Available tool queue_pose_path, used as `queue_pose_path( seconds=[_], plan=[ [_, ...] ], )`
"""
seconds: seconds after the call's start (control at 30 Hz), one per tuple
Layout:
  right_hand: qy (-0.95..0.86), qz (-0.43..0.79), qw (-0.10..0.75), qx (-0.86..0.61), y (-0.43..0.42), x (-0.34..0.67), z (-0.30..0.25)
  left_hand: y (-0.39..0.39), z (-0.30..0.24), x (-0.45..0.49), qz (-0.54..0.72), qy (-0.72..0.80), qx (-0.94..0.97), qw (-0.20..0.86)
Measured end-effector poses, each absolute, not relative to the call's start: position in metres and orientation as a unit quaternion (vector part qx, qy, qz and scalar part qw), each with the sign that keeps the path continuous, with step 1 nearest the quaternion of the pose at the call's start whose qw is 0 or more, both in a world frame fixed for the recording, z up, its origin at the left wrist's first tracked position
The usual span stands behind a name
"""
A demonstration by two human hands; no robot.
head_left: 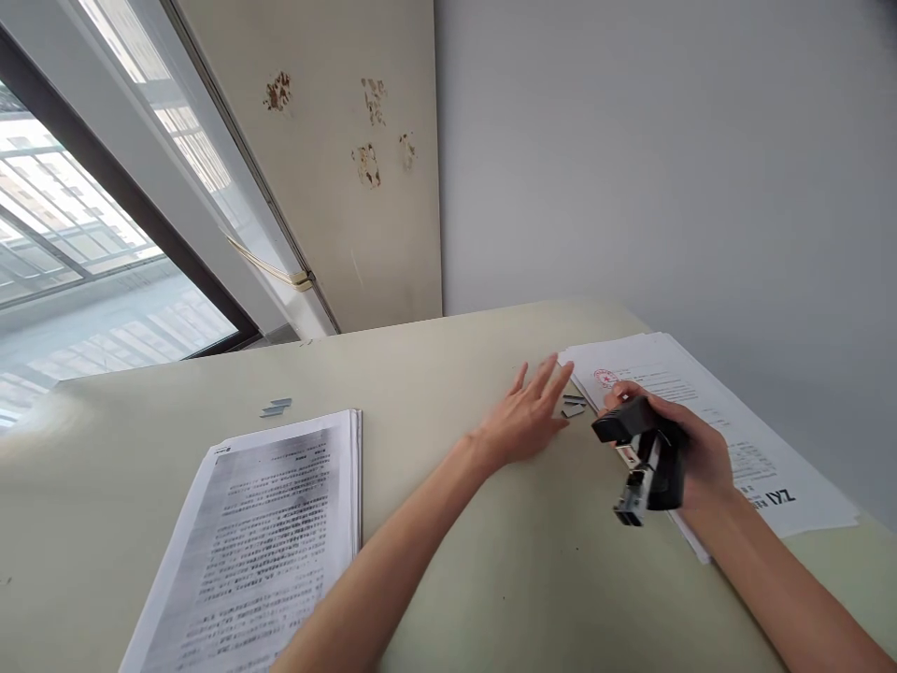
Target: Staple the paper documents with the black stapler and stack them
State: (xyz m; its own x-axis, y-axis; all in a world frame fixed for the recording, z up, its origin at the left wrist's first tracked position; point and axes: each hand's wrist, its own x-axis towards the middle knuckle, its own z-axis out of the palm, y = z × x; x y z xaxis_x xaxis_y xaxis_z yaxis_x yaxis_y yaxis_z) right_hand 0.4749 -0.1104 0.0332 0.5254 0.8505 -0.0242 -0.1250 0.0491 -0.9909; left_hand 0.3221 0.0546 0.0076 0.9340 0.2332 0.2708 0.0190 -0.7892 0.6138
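Closest in, a printed paper stack (280, 523) covers the tabletop's (491, 551) left side, grey staple strips (276, 408) beyond it towards the far edge. Here's the left hand (525, 419), empty, fingers splayed beside loose metal pieces (573, 410). And the black stapler (667, 467), hinged open, sits firmly in the right hand's (706, 456) grip, by the stamped sheets (763, 458) along the tabletop's right edge.

From where I stand, a pale green table (491, 561) carries a thick stack of printed pages (273, 533), shaded grey. Just beyond the stack's far edge lie a few short grey strips (273, 410). Well to the stack's right are some small metallic pieces (573, 411); farther right of it still spreads a pile of white papers (763, 465) with a round red stamp (606, 379).
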Motion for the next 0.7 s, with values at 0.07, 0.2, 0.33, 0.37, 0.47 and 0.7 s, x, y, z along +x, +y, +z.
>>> queue_pose_path(
  seconds=[0.07,0.2,0.33,0.37,0.47,0.7],
  plan=[
    [-0.284,0.385,0.664,-0.575,-0.106,0.469,0.034,0.058,0.02,0.294,0.189,0.116,0.908,0.357],
    [-0.266,0.407,0.67,-0.561,-0.097,0.453,0.034,0.058,0.054,0.229,0.179,0.186,0.851,0.457],
    [-0.311,0.403,0.632,-0.585,-0.089,0.43,0.034,0.048,0.079,0.176,0.084,0.178,0.804,0.561],
    [-0.327,0.396,0.62,-0.594,-0.088,0.425,0.033,0.045,0.081,0.166,0.056,0.187,0.783,0.59],
    [-0.372,0.378,0.586,-0.613,-0.082,0.41,0.03,0.038,0.078,0.144,0.028,0.244,0.759,0.603],
    [-0.467,0.382,0.494,-0.626,-0.076,0.397,0.02,0.033,0.063,0.11,0.126,0.343,0.824,0.432]
  ],
)
